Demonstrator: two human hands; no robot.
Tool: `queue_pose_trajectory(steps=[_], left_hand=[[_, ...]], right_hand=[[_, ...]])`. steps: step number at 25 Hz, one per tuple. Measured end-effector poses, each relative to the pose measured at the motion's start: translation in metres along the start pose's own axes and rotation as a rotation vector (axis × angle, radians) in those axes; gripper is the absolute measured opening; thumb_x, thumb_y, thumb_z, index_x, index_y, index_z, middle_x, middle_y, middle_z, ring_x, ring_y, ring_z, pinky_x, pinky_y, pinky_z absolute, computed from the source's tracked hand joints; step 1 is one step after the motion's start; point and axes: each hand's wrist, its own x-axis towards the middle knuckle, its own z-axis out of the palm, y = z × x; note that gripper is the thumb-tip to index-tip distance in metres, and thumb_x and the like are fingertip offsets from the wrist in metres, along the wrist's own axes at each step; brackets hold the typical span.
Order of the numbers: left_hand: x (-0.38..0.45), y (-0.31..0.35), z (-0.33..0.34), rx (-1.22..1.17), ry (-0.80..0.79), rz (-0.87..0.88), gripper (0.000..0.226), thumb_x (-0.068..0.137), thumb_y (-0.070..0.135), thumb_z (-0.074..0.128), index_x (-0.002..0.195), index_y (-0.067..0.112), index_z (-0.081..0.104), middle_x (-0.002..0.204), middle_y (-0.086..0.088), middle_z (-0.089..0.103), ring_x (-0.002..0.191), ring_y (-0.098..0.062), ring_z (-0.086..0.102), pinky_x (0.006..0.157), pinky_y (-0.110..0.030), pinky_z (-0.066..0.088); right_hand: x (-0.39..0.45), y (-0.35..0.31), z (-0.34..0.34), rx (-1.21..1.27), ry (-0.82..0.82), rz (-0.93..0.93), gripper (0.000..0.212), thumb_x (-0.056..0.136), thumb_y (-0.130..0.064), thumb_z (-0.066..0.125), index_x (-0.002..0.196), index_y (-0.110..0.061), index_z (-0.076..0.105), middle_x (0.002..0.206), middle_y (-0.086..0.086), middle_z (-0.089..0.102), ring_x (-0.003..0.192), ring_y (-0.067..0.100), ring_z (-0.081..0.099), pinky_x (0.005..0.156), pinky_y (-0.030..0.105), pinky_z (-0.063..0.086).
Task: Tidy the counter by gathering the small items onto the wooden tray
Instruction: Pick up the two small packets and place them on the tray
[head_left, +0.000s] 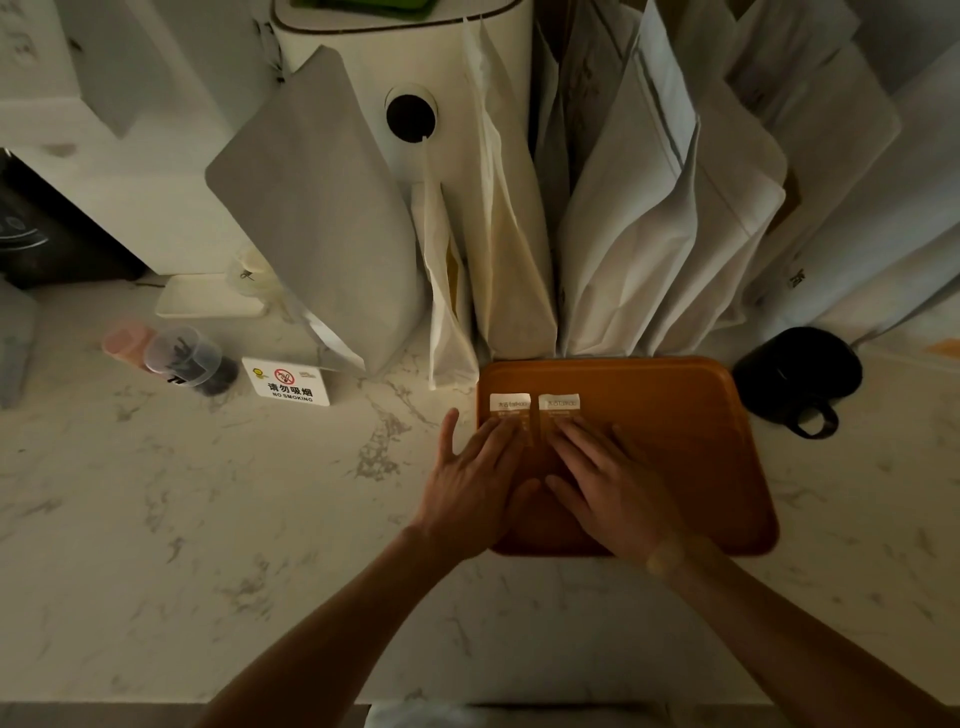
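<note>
Tray: the wooden tray (675, 441) lies flat on the marble counter (208, 519), its far edge against a row of standing paper bags (649, 234).
Items on tray: two small packets, the left packet (510, 404) and the right packet (559, 403), lie side by side at the tray's far left corner, white labels up, a narrow gap between them.
Left hand: the left hand (478, 478) lies flat, its fingers (501, 434) straight and spread over the near end of the left packet; the thumb hangs outside the tray's left rim.
Right hand: the right hand (608, 488) lies flat, fingers straight and close together on the near end of the right packet. Neither hand grips anything.
Step in hand: judged as squaring the two packets on the tray.
How to do it well: press lightly, slide both packets together until parallel to the rim, and keep them in the corner so room remains.
Items still off tray: a no-smoking sign (286, 381) and two small lidded jars, one clear (189, 361) and one pink (124, 340), stand well to the left on the counter; a black mug (797, 379) sits just beside the tray's right corner.
Progress: early; most small items are not yet gathered.
Risk: low light; the jars may roll if tipped.
</note>
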Motion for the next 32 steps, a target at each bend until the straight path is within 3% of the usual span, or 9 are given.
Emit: queue_pose_trajectory(steps=[4,19,32], left_hand=[[0.011,-0.004,0.001,0.011,0.002,-0.027,0.067,0.099,0.055,0.016,0.150,0.015,0.030,0.157,-0.007,0.033,0.145,-0.024,0.028,0.117,-0.058,-0.008],[0.027,-0.013,0.002,-0.007,0.045,-0.034,0.063,0.099,0.055,0.021,0.147,0.016,0.034,0.155,-0.006,0.038,0.143,-0.022,0.032,0.117,-0.056,-0.005],[0.026,-0.016,0.006,-0.036,0.026,-0.063,0.061,0.101,0.054,0.022,0.150,0.019,0.029,0.160,-0.003,0.027,0.147,-0.020,0.023,0.119,-0.053,-0.004]], right_hand=[[0.012,0.004,-0.001,0.017,-0.020,0.019,0.063,0.099,-0.055,0.018,0.149,-0.021,0.036,0.161,0.000,0.027,0.149,0.017,0.019,0.121,0.048,0.019],[0.029,0.008,-0.003,0.043,-0.044,0.030,0.063,0.099,-0.055,0.020,0.150,-0.021,0.032,0.163,-0.001,0.020,0.150,0.016,0.013,0.122,0.048,0.016],[0.031,0.008,-0.004,0.058,-0.024,0.018,0.061,0.099,-0.053,0.023,0.152,-0.022,0.030,0.163,0.000,0.018,0.151,0.018,0.009,0.121,0.049,0.017]])
